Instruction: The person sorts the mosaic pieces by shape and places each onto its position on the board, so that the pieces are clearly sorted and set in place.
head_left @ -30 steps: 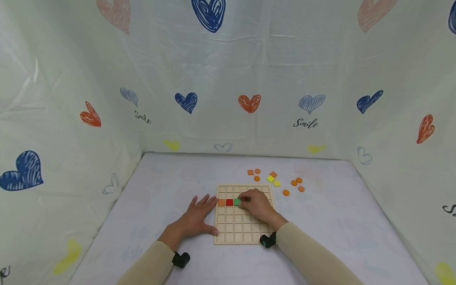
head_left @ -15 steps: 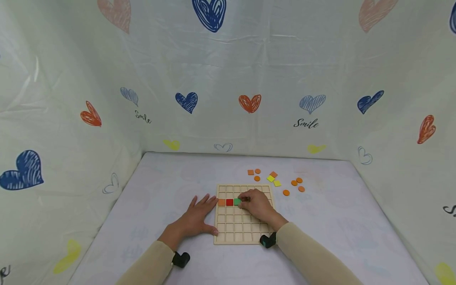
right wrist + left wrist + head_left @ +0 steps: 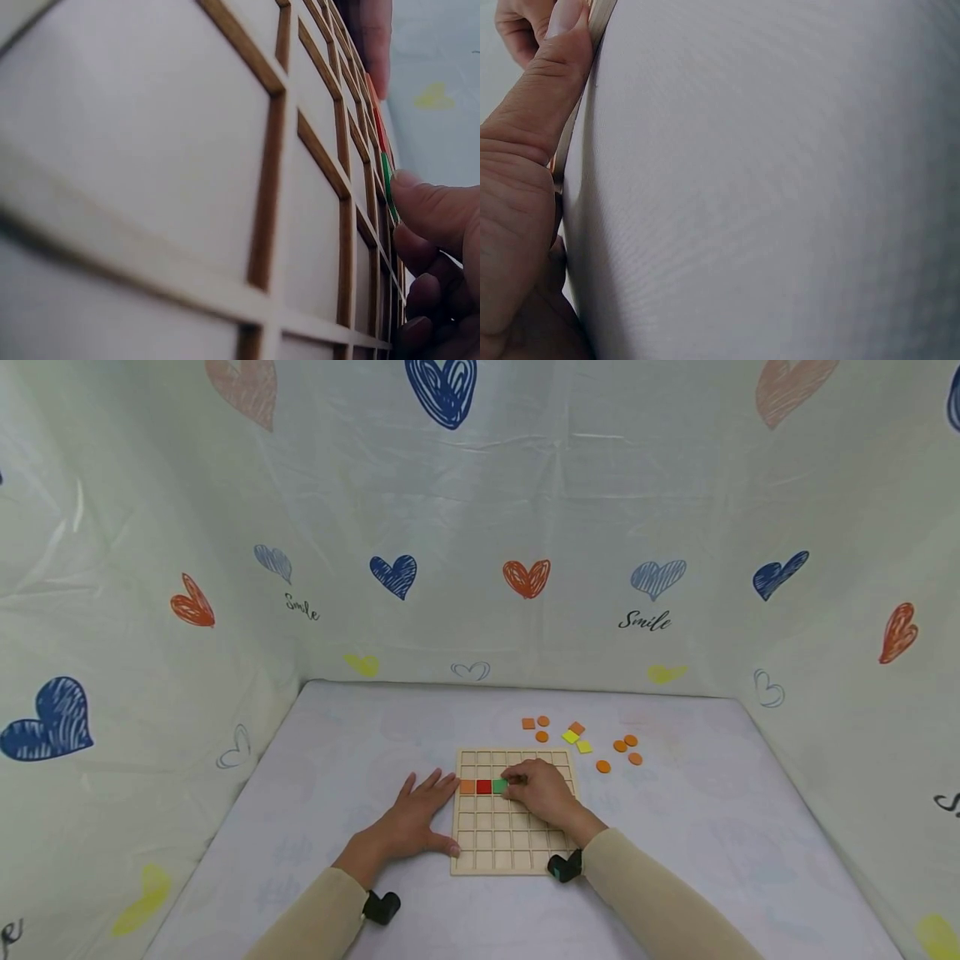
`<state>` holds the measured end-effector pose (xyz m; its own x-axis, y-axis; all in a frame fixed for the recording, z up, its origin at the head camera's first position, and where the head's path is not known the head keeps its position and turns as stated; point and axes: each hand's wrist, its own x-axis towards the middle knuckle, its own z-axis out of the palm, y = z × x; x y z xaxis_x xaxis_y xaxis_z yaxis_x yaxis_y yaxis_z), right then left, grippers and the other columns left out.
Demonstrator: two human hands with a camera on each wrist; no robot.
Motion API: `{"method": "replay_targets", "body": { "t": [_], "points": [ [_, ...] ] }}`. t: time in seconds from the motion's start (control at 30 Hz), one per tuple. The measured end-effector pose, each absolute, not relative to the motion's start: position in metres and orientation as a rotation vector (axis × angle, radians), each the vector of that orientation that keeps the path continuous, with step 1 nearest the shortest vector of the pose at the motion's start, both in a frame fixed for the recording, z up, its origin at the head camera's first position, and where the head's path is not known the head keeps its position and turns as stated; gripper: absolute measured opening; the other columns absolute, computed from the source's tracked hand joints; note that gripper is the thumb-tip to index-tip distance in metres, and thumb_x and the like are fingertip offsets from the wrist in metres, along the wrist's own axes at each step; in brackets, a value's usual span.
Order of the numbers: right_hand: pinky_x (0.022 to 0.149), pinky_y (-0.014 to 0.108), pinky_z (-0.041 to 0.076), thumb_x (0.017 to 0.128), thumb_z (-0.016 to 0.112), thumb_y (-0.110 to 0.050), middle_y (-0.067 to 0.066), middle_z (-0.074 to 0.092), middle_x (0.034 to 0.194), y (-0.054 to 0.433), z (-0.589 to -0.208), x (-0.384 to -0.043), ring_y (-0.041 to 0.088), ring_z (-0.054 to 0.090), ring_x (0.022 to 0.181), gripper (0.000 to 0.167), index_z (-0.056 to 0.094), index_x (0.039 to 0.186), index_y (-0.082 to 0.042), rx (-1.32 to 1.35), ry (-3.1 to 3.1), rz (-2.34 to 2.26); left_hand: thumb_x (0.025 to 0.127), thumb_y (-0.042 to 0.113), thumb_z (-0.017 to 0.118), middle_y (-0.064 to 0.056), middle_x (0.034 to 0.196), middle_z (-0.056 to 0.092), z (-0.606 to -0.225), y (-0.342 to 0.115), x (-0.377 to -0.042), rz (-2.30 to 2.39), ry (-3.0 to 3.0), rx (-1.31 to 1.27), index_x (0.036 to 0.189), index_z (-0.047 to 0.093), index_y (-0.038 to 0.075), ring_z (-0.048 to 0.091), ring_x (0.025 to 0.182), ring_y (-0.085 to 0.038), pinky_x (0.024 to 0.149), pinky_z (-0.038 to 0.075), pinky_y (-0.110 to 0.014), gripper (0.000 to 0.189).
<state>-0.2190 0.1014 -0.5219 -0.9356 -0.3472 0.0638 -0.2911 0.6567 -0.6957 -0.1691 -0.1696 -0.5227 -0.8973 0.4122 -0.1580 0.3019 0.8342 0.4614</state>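
On the table [image 3: 337, 752], the left hand [image 3: 412, 817] lies at the board's [image 3: 501, 840] nine o'clock, loose pieces [image 3: 583, 747] around one o'clock.

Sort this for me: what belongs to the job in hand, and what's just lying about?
In the job:
left hand, touching the grid board
right hand, at the green tile
red tile
orange tile

Apparently just lying about, off the board:
six orange discs
two orange squares
two yellow squares

At far left and lower right of the head view, a hand could pass over the table [image 3: 697, 827]. The left hand [image 3: 408, 822] blocked the board's [image 3: 491, 842] left edge; the right hand [image 3: 546, 793], at the green tile [image 3: 498, 786], covered its upper right. Pieces [image 3: 583, 747] lay just beyond; the curtain [image 3: 465, 493] walled off the top.
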Motion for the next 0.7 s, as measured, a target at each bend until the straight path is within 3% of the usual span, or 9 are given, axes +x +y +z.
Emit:
{"method": "replay_targets", "body": {
  "t": [0.27,0.43,0.53,0.7],
  "points": [
    [0.078,0.029,0.055,0.097,0.077,-0.017,-0.002,0.075,0.107,0.116,-0.516,-0.226,0.012,0.060,0.087,0.018,0.081,0.114,-0.013,-0.467,2.751,-1.294,0.073,0.063,0.089,-0.003,0.173,0.032,-0.523,-0.170,-0.168,0.634,2.766,0.549,0.167,0.033,0.013,0.017,0.165,-0.029,0.134,0.002,-0.058,0.120],
    [0.073,0.029,0.051,0.097,0.077,-0.015,0.002,0.073,0.105,0.136,-0.506,-0.239,0.016,0.058,0.086,0.024,0.079,0.120,-0.009,-0.426,2.808,-1.283,0.073,0.062,0.089,-0.004,0.173,0.032,-0.523,-0.170,-0.168,0.642,2.766,0.549,0.167,0.032,0.012,0.017,0.164,-0.030,0.134,0.002,-0.059,0.120],
    [0.072,0.030,0.051,0.098,0.077,-0.017,0.004,0.072,0.107,0.152,-0.499,-0.247,0.021,0.059,0.089,0.027,0.077,0.124,-0.008,-0.381,2.835,-1.240,0.073,0.062,0.089,-0.004,0.173,0.032,-0.523,-0.170,-0.168,0.630,2.772,0.549,0.167,0.033,0.012,0.017,0.164,-0.029,0.134,0.003,-0.059,0.120],
    [0.084,0.040,0.054,0.098,0.076,-0.017,0.009,0.073,0.116,0.181,-0.491,-0.262,0.030,0.062,0.108,0.032,0.075,0.128,-0.008,-0.348,2.883,-1.144,0.073,0.063,0.089,-0.004,0.173,0.032,-0.525,-0.170,-0.169,0.621,2.775,0.554,0.167,0.033,0.012,0.017,0.164,-0.030,0.134,0.003,-0.059,0.120]
  ]
}}
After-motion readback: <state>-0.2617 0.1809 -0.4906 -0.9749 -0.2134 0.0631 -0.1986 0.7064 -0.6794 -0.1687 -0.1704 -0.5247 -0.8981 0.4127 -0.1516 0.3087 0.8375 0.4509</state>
